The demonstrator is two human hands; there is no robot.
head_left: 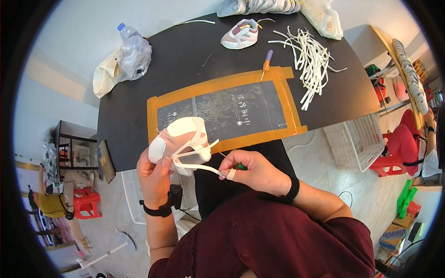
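Over the near edge of a smooth dark table (123, 134): small rounded shoe (185, 134), white and dusty-pink panels. Left hand (155, 171) curled round one end, thumb pressed on. Right hand (257, 171) nearly closed, fingertips pinching flat white lace (199, 167) plus thin metal-shafted tool, green handle (240, 166). Beyond: glossy dark sheet (213, 111), orange tape border (153, 111); stringy lace heap (313, 62).

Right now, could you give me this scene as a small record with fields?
Left hand: holds a small shoe
Right hand: holds a white lace leading to that shoe, plus a green-handled tool
Table: black; orange tape frames a dark sheet
Farther back: second shoe
Across far tape strip: purple-and-orange tool
Table right: pile of laces
Table left: clear bag, blue-capped bottle
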